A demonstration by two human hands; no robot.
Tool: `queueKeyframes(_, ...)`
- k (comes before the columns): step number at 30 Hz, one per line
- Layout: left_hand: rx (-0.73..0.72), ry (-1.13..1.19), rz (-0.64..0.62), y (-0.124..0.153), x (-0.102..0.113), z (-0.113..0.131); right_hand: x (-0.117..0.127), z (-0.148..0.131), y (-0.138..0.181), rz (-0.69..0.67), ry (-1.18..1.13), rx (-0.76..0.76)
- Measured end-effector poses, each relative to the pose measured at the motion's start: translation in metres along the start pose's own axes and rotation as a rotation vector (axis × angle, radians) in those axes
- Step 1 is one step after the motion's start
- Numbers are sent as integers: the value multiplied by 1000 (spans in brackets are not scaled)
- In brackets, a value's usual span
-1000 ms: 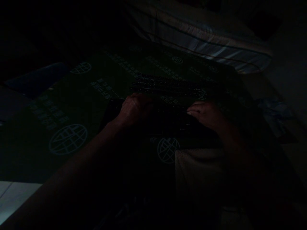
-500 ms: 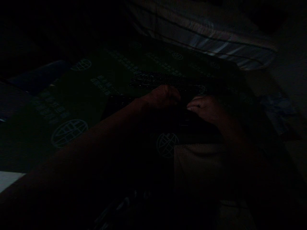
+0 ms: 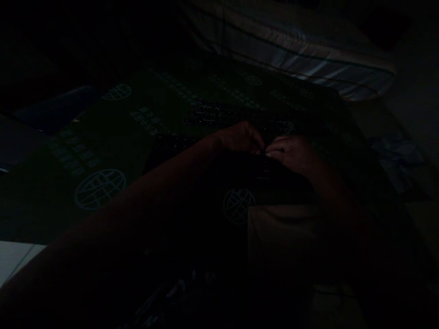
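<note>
The scene is very dark. My left hand (image 3: 238,136) and my right hand (image 3: 291,153) meet fingertip to fingertip over a dark object (image 3: 260,171) that lies on a green printed mat (image 3: 99,151). Both hands have their fingers curled and pinched together at the meeting point. What they pinch is too dark and small to make out. Rows of small dark pieces (image 3: 209,114) lie on the mat just beyond my left hand.
The green mat carries pale globe logos (image 3: 100,188) and printed text. A striped pillow or cushion (image 3: 298,55) lies behind the mat. A brownish cloth (image 3: 281,228) lies below my right hand. A pale floor patch (image 3: 15,258) shows at lower left.
My left hand has moved right from the left part of the dark object until its fingertips meet my right hand's. My right hand has stayed almost in place.
</note>
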State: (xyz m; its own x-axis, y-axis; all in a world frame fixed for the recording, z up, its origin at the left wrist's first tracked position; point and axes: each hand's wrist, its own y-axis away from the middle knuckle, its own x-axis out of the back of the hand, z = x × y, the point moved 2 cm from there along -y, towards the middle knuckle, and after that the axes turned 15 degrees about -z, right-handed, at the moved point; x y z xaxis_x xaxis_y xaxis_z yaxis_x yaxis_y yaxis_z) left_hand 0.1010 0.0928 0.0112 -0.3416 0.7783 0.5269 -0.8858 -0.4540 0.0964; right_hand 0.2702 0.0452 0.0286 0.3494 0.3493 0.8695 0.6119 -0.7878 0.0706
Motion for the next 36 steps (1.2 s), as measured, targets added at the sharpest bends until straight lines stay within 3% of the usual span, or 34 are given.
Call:
queueKeyframes(7,5,21,13,-1,-1,-2,-7,1,2,-32,124,50)
queueKeyframes(23,9,-5,34,-1,-3,-4,-26,5,15,55,319,69)
queueKeyframes(36,-34,-1,65,-2,-6,-5,-26,9,13,202,192,150)
